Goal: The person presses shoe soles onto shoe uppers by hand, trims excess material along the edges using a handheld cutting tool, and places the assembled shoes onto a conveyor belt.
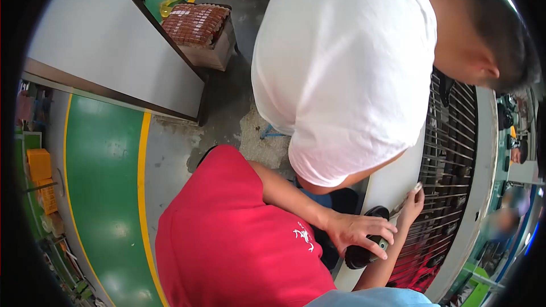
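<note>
My left hand [361, 233] reaches out from a red short sleeve, palm down, with fingers and thumb curved around a dark object [358, 257]. The object has rounded black ends and a greenish middle part, and lies over the pale edge of the slatted line. Beyond it, another person's hand [412, 204] pinches a small white piece [418, 187] above the slats. That person's forearm comes from a light blue sleeve at the bottom and passes close to my fingertips. My right hand is not in view.
A person in a white shirt [347, 68] leans over the metal slats [446, 153] at upper right. A grey panel [114, 40] stands at upper left, beside a stool with a brown beaded cover [196, 24]. Orange boxes [40, 165] are at the far left, past the green floor lane.
</note>
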{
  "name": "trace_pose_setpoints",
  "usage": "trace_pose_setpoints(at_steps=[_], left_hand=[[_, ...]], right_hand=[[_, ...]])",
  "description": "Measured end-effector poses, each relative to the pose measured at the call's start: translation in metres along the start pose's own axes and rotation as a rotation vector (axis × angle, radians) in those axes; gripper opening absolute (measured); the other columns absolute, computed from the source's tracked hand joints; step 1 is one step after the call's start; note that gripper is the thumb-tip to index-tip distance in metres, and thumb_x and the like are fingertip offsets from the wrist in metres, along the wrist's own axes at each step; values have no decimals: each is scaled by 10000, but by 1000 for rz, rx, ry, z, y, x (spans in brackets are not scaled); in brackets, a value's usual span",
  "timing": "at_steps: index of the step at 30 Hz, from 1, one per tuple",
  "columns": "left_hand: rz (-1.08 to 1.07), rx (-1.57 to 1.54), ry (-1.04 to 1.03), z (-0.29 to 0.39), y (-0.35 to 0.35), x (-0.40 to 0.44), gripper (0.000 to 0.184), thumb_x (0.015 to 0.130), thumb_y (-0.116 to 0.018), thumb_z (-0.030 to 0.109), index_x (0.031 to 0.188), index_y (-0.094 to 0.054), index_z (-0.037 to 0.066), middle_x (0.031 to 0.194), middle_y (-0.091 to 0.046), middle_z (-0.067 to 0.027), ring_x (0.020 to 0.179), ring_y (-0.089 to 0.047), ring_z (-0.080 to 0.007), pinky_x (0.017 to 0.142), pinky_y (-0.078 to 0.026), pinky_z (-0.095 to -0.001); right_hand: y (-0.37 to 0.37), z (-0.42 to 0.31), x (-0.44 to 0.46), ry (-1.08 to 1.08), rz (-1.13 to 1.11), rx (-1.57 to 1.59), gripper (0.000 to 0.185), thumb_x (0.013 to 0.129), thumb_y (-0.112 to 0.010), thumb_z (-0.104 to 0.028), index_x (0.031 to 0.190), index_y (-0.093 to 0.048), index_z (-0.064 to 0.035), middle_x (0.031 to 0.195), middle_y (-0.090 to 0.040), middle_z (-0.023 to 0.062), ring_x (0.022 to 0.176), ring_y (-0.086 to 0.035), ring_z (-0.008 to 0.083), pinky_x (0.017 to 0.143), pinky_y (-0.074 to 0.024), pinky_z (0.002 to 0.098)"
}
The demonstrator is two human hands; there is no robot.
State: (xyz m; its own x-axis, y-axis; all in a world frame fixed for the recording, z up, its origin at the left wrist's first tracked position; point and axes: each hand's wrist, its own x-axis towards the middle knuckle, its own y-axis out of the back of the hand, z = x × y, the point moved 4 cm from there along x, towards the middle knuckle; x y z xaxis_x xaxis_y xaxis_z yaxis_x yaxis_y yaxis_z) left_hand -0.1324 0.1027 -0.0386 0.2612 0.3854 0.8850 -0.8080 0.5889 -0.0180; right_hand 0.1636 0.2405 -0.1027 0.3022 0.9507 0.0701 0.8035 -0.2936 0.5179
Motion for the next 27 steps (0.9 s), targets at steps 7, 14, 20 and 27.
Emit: trace_pose_setpoints(at_steps=[7, 14, 20, 27], left_hand=[[18, 15, 38, 5, 6, -4, 1138, 519, -1030, 233, 1569, -594, 256, 1562, -461, -156, 1546, -389, -521, 1224, -398, -655], [-27, -7, 127, -1, 5, 8, 1247, 454, -1000, 228, 1611, -540, 188, 1604, -470, -165, 1570, -381, -468, 1252, -374, -597], [69, -64, 250, -12, 6, 22, 1313, 524, -999, 271, 1677, -405, 69, 1732, -383, -178, 1643, -316, -436, 1309, -331, -573], [37, -8, 286, -22, -6, 21, 1313, 669, -978, 393, 1751, -303, 81, 1832, -247, -205, 1692, -226, -446, 1349, -265, -588]], right_hand=[[7, 16, 0, 78, -39, -454, 573, 1083, -747, -318, 1538, -621, 6, 1342, -566, 172, 1096, -628, 215, 977, -542, 359], [26, -134, -91, -204, -168, 19, 676, 1169, -553, -496, 1716, -400, -131, 1394, -598, 136, 1151, -663, 224, 950, -571, 389], [45, -199, -175, -34, -486, 32, 948, 1037, -711, -295, 1783, -172, -65, 1654, -448, 203, 1540, -460, 367, 1316, -310, 487], [31, -206, -215, 103, -284, -223, 1142, 888, -791, -150, 1794, -98, -83, 1792, -235, 191, 1646, -289, 335, 1346, -236, 473]])
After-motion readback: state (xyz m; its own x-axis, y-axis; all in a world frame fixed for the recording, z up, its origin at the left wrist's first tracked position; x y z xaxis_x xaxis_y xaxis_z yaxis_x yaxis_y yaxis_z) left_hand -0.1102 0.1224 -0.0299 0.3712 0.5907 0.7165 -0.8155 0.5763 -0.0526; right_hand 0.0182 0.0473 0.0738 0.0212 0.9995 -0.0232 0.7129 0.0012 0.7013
